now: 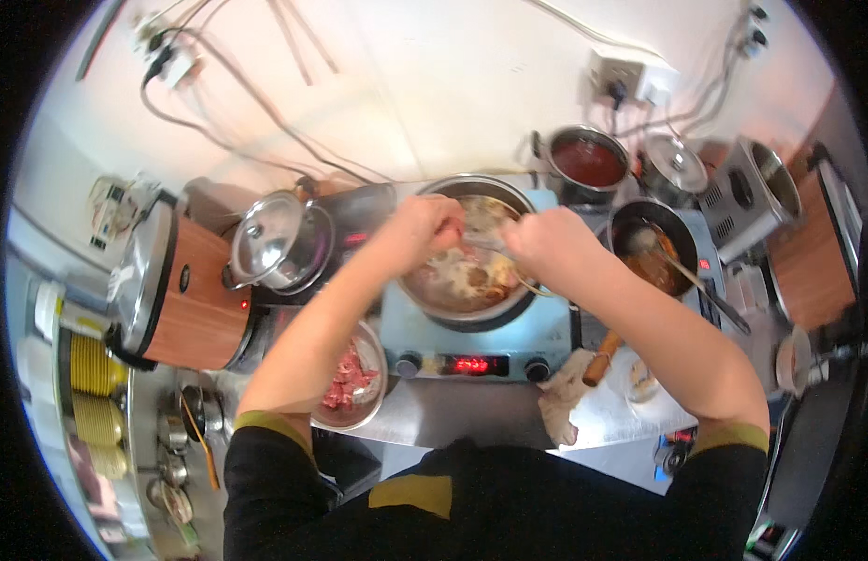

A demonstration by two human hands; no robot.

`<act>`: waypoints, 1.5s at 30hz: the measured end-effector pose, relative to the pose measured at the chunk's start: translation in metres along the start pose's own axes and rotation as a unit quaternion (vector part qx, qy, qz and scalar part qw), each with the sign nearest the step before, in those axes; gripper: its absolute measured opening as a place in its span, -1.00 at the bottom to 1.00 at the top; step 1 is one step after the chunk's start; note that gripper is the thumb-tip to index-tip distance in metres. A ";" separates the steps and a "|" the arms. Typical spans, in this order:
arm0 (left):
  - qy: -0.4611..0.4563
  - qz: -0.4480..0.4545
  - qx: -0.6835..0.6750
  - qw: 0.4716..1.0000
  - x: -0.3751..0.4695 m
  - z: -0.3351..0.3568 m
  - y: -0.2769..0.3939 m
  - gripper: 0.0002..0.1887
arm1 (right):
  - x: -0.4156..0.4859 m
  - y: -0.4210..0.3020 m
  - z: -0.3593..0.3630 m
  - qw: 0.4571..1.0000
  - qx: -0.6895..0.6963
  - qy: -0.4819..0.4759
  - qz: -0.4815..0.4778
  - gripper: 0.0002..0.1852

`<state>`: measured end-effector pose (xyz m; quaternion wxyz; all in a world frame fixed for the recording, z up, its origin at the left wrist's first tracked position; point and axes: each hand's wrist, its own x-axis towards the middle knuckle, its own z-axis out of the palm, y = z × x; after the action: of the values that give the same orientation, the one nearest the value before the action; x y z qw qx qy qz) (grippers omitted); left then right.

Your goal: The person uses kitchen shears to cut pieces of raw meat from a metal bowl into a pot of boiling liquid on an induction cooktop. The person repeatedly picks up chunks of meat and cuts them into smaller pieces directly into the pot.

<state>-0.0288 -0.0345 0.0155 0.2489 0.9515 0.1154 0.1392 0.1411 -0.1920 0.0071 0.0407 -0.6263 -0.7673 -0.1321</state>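
Note:
A wide steel pot of cloudy, steaming broth with pieces of food stands on a light-blue induction cooker. Both of my hands are above the broth. My left hand is curled over the pot's left side; a pinkish patch shows under its fingers, too blurred to tell whether it is meat. My right hand is closed around a thin metal utensil, which reaches left over the broth. A steel bowl of raw red meat is beneath my left forearm.
To the left are a lidded pot and a wood-patterned cooker. Behind on the right is a pot of dark red liquid. A dark pan with a ladle sits nearer. A cloth and a wooden handle lie at the counter's front.

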 end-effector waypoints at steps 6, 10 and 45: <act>0.220 -0.102 -0.086 0.966 -0.005 0.033 -0.019 -0.95 | -0.009 0.015 -0.008 0.989 0.002 -0.127 0.077 -0.78; 0.193 -0.077 0.020 0.978 -0.025 0.051 -0.031 -0.84 | 0.000 0.010 -0.016 0.987 -0.032 -0.131 0.084 -0.61; 0.029 -0.264 0.152 0.952 -0.296 0.053 -0.099 -0.47 | -0.057 -0.210 -0.058 0.896 0.307 -0.119 0.300 -0.45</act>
<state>-0.3033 -0.0592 -0.1403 0.1261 0.9092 0.3894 0.0769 -0.0565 -0.2990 0.0176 0.1772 -0.7939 -0.5448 0.2036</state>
